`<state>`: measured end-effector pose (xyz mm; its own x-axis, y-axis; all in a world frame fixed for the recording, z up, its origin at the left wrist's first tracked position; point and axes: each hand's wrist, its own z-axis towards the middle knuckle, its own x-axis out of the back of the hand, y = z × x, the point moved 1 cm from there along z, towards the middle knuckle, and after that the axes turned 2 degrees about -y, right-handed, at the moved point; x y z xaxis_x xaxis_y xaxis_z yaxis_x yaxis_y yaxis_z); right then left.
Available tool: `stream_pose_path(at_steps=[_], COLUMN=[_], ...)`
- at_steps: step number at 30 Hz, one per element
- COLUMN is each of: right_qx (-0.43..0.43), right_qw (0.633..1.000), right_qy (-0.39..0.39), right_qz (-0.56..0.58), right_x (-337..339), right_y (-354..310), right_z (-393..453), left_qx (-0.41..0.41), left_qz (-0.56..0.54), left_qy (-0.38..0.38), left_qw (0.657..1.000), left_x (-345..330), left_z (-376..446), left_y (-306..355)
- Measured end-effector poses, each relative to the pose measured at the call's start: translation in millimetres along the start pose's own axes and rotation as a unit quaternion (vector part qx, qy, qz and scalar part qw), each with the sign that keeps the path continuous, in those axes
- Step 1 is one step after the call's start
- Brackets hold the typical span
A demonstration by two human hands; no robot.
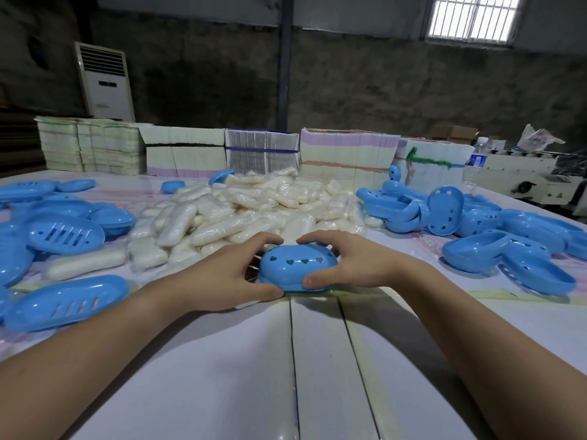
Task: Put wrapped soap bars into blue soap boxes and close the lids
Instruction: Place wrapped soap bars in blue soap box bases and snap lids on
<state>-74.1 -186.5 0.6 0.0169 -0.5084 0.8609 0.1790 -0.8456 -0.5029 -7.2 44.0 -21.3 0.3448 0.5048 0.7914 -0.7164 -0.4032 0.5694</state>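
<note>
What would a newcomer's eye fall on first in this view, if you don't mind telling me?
Front and centre, the left hand and right hand clasp a closed blue soap box with heart-shaped holes, resting on the white table. Right behind it sprawls a big heap of wrapped soap bars. Piles of loose blue soap box parts flank it on the left and right.

Glossy blue oval plastic soap box [298, 268] between both hands, clear-film-wrapped white soap bars [241, 214] beyond them, smooth white table [317, 360] beneath
</note>
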Motion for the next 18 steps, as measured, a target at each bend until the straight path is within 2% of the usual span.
stream_pose_path(at_steps=[9, 18], right_qx=[0.000, -0.022], right_qw=[1.000, 0.999], right_qy=[0.026, -0.002], right_qz=[-0.014, -0.028], right_x=[1.1, 0.2], right_y=[-3.7, -0.6], right_z=[-0.8, 0.6], left_qx=[0.005, 0.001], left_qz=[-0.014, -0.017], left_qy=[0.000, 0.004], left_qw=[1.000, 1.000], left_x=[0.0, 1.0], left_z=[-0.8, -0.3], left_y=[2.4, 1.1])
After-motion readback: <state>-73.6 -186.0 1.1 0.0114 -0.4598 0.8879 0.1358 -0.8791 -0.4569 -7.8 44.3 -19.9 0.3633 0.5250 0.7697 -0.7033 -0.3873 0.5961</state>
